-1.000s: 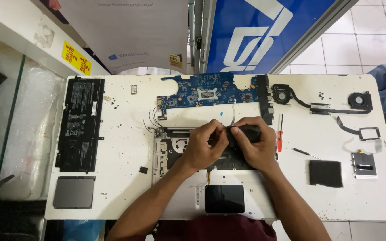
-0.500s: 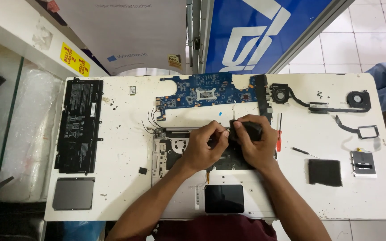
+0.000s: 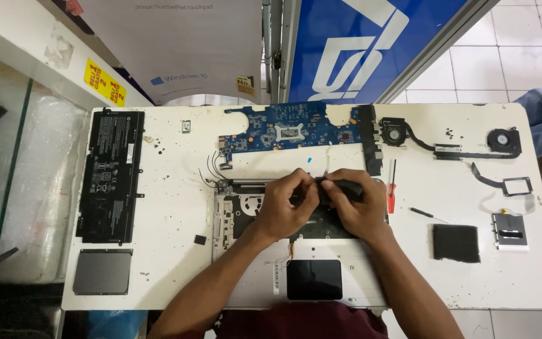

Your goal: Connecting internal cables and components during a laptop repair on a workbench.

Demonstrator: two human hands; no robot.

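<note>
Pinching a small black part (image 3: pixel 345 188) between them, the left hand (image 3: pixel 286 204) and right hand (image 3: pixel 359 210) meet over the upper edge of the opened laptop base (image 3: pixel 233 220) at mid-table (image 3: pixel 170 251); both sets of fingers are closed on it. The step looks like freeing or seating this part in the base, below the blue board (image 3: pixel 296 129). Next likely calls for a steady, small pull or press, with the red screwdriver (image 3: pixel 392 188) lying just beside the right hand.
</note>
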